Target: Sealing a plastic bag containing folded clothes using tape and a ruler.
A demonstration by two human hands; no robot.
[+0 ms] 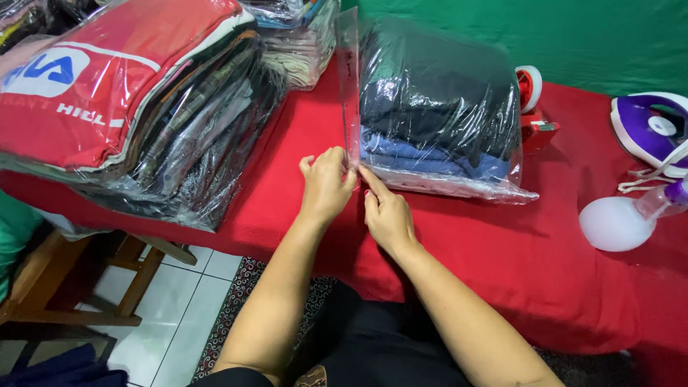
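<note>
Now both hands meet at the near corner of the clear plastic bag of folded dark and blue clothes (437, 122) on the red cloth-covered table (502, 251). Left hand (326, 188) fingers pinch the bag's upright open flap (350, 93); right hand (387, 215) fingertips press its base, together.

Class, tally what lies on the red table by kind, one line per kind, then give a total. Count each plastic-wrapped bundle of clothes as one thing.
Plastic-wrapped bundles of folded clothes: 3 – dark bundle at both hands, big red-topped stack, pale bundle behind
Tape dispenser: 1
Purple and white iron: 1
Spray bottle: 1
Total: 6
</note>
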